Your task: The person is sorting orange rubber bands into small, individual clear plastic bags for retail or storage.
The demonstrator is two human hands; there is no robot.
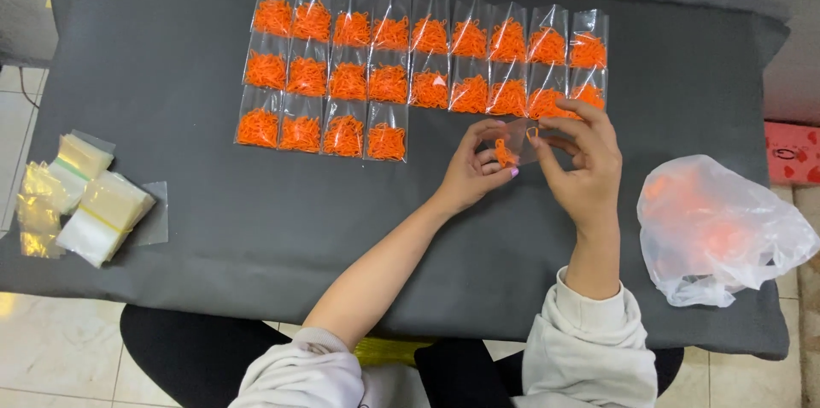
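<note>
We see the left hand (474,170) grip pinched on a small clear bag (518,141) holding orange clips (504,153), above the dark counter (171,160). The right hand (581,156) grip pinches one orange clip (532,131) at the bag's mouth. Filled bags (389,83) lie in rows just behind.

The small orange pieces (504,152) pinched in the left hand (472,170) are too small for their shape to be told, and the clear bag (518,130) held between both hands is so transparent that its edges can hardly be followed. The contents of the white plastic bag (717,233) are seen only as a blurred orange glow through the film. The red box (792,152) is cut off by the right edge, and the far corner of the bench (154,100) is cut off at the top.
</note>
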